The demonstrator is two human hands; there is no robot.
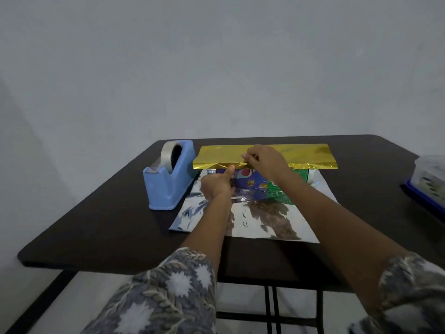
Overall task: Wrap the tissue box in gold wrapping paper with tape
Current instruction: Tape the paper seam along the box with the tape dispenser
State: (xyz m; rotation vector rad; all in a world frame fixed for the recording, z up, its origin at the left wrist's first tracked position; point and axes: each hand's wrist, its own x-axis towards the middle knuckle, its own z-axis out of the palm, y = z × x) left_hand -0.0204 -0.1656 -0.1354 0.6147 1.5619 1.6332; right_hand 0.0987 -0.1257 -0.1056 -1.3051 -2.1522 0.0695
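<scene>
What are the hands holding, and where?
Right hand pinches the gold paper at its near edge, atop the box; left hand thumbs that edge, grip unclear.

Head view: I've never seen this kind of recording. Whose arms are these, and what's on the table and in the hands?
No machine here: a person wears a camera on the head, looking forward and down, so the two arms are their own. On the dark table lies gold wrapping paper, silver side up, with a colourful tissue box on it. The sheet's far part is folded over the box top, gold side showing. The right hand pinches that folded edge; the left hand is curled at the box front, thumb against the same edge; whether it holds anything is unclear. A blue tape dispenser stands to the left, a plastic container at the right edge.
</scene>
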